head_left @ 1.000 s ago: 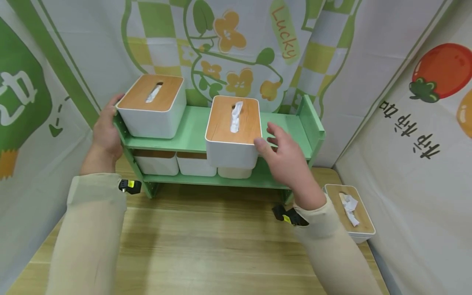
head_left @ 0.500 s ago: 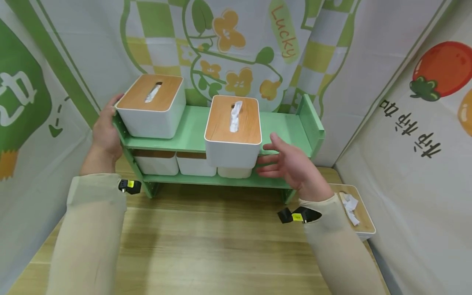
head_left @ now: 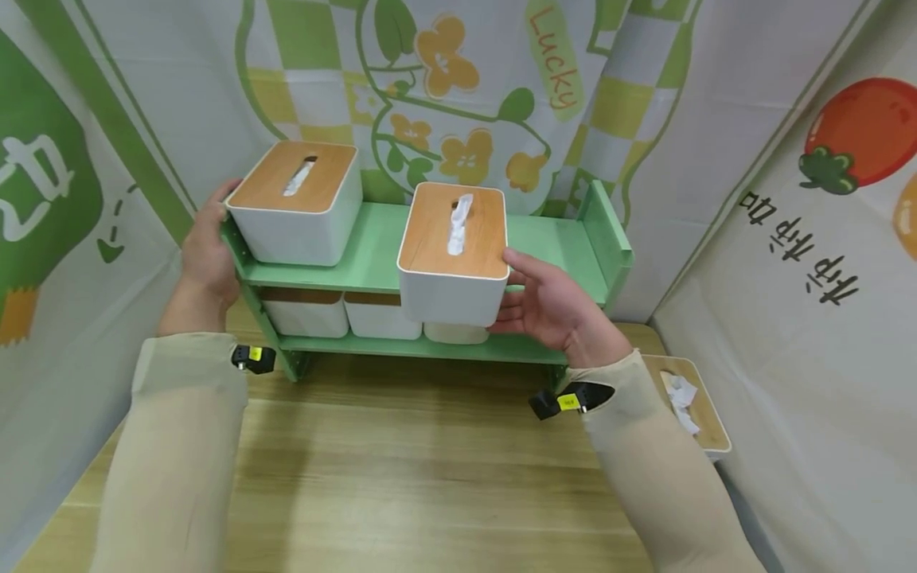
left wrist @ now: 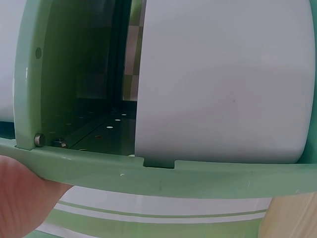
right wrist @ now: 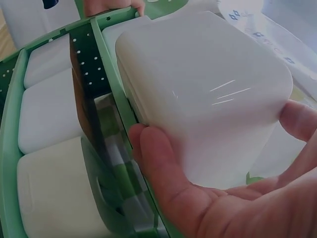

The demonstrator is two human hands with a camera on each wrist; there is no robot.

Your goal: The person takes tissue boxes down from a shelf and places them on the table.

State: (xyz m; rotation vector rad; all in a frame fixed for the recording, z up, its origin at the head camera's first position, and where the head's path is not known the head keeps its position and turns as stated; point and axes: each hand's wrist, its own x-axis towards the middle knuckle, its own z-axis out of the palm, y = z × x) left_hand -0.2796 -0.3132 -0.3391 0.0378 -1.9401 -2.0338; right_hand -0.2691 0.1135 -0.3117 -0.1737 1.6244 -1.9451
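Observation:
At the green shelf rack's (head_left: 315,278) left end, my left hand (head_left: 208,259) grips the side panel, some fingers hidden behind it. My right hand (head_left: 555,306) holds the right side of a white tissue box (head_left: 453,301) with a wood-look lid. Its thumb lies at the lid's edge while the fingers reach under the lower corner, as the right wrist view shows of the box (right wrist: 208,79). A tissue pokes from the lid's slot, and the box juts past the upper shelf's front edge. Close to my left hand, another tissue box (head_left: 297,239) sits on the upper shelf.
On the lower shelf stand two white boxes (head_left: 308,317) and a cream one (head_left: 456,333). Another tissue box (head_left: 691,398) rests on the wooden surface (head_left: 430,461) at right, partly behind my right sleeve. Printed cloth walls (head_left: 759,239) close in the sides and back.
My right hand drops from the box's upper right edge, opens beside it, then comes back with thumb above and fingers low. The box and my left hand stay in place.

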